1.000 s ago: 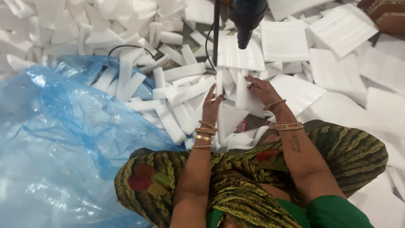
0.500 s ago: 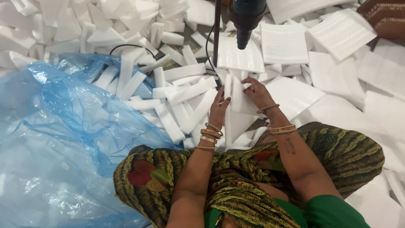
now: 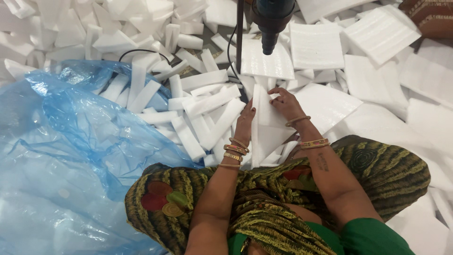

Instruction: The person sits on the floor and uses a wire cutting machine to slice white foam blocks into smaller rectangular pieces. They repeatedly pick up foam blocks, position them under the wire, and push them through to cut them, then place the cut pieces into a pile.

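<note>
Foam sheet (image 3: 267,123) — upright in front of my lap, below the dark tool (image 3: 271,19). My left hand (image 3: 246,119) lies flat on its left edge, fingers straight; my right hand (image 3: 285,101) has fingers curled over its top. Foam strips (image 3: 207,101) lie left — blue bag (image 3: 66,156) beyond.

I see both hands on a white foam sheet (image 3: 268,123) standing on edge in front of the lap. My left hand (image 3: 246,119) presses flat against its left face; my right hand (image 3: 285,101) grips its top from the right. Cut foam strips (image 3: 207,106) lie piled just beside it, spilling toward a blue plastic bag (image 3: 61,156). A dark tool (image 3: 271,19) hangs above, near a black cable (image 3: 141,52).
</note>
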